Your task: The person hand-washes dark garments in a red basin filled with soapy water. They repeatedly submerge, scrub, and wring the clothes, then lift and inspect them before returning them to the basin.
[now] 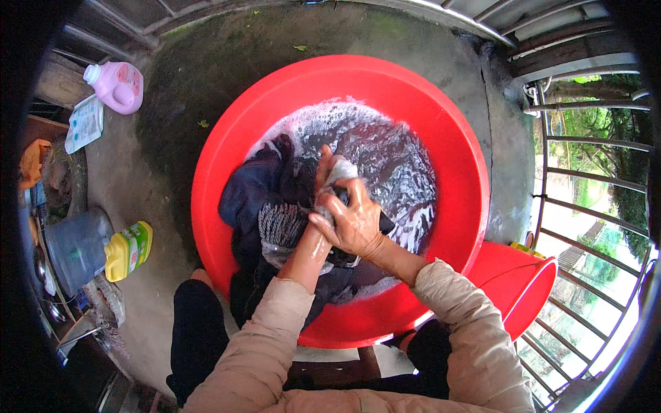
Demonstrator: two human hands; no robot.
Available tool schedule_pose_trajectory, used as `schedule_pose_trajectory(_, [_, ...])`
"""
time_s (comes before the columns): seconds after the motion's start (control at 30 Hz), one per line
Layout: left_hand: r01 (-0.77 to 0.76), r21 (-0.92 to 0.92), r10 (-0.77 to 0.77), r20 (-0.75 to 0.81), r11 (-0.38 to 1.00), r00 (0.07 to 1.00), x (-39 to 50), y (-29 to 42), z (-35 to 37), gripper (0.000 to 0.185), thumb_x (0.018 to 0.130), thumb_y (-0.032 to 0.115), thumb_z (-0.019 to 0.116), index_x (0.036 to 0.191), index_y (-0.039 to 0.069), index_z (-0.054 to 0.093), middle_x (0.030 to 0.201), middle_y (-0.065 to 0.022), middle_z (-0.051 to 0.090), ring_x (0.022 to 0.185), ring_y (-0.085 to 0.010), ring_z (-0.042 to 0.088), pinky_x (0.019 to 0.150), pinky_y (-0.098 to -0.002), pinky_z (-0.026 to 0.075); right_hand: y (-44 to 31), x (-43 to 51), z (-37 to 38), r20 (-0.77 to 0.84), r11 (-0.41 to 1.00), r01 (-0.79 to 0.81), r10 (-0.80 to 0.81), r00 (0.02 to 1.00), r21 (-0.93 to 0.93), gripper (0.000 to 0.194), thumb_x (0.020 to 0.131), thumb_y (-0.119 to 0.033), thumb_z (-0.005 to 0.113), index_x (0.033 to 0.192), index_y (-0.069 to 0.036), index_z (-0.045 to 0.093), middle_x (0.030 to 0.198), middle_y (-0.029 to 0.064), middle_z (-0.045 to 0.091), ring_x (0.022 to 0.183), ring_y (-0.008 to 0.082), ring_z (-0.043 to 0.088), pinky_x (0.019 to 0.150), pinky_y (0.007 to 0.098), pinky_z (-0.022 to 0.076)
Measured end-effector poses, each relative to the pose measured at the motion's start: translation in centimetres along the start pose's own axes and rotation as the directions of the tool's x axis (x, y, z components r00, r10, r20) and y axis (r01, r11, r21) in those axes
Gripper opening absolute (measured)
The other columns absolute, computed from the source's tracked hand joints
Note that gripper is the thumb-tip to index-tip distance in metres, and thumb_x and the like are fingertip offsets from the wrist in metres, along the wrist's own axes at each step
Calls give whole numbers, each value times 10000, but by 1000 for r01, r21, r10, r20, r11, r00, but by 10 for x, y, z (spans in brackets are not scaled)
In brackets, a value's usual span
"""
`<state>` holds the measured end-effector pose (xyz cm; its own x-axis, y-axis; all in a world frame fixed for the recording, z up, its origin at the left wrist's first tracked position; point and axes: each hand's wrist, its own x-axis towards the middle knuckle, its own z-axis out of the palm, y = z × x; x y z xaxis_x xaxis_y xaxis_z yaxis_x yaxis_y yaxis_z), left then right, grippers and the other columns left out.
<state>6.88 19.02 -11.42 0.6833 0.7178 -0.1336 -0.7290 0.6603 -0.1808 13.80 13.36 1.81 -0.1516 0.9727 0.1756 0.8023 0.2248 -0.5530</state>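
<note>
A large round red plastic tub (pixel 341 72) holds foamy, dark water (pixel 382 139) and soaked clothes. Over the water, my left hand (pixel 323 180) and my right hand (pixel 353 214) press together around a wet, bunched piece of grey and dark cloth (pixel 343 169). My right fingers curl over the cloth, while my left hand lies partly hidden beneath them. Dark blue clothing (pixel 250 193) is heaped at the tub's left side. A ribbed black-and-white knit piece (pixel 281 224) lies beside my left wrist.
A red bucket (pixel 516 289) lies tilted against the tub's lower right. On the left are a pink jug (pixel 121 88), a white-blue packet (pixel 85 124), a yellow jug (pixel 129 251) and a grey bucket (pixel 77 248). Metal railings (pixel 594 175) line the right side.
</note>
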Motion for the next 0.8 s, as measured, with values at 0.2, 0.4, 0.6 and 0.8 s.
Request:
schedule_pose_trajectory(0.2, [-343, 486, 469, -162, 804, 868, -2, -20, 0, 273, 962, 278, 469, 1081, 60, 583, 911, -20, 582, 846, -170, 591, 776, -297, 484, 16, 24, -5, -68, 995, -70, 76, 995, 77, 226, 808, -297, 663, 833, -85, 590, 922, 171, 567, 639, 362, 614, 520, 433, 496])
schedule_pose_trajectory(0.4, [98, 855, 621, -444, 510, 646, 2, -47, 3, 334, 912, 321, 535, 848, 12, 643, 809, 3, 592, 728, -92, 498, 597, -307, 421, 52, 34, -12, 42, 881, -453, 452, 891, 134, 331, 877, -327, 523, 771, -31, 627, 705, 255, 605, 701, 445, 600, 639, 510, 483])
schedule_pose_trajectory(0.6, [307, 951, 341, -299, 33, 891, 22, -74, 83, 403, 838, 420, 624, 822, 21, 672, 622, -86, 599, 612, -149, 594, 548, -320, 454, 166, -28, -7, 150, 661, -751, 743, 653, -5, 389, 886, -378, 505, 1012, -54, 679, 877, 265, 647, 873, 403, 637, 774, 460, 490])
schedule_pose_trajectory(0.8, [60, 742, 262, 158, -667, 952, 35, -34, 111, 747, 715, 552, 713, 1122, -46, 527, 1140, -227, 553, 1073, -339, 534, 884, -435, 432, 245, -140, -5, 271, 229, -900, 900, 341, 371, 610, 936, -503, 416, 1173, 37, 574, 1115, 205, 622, 1060, 286, 584, 888, 375, 447])
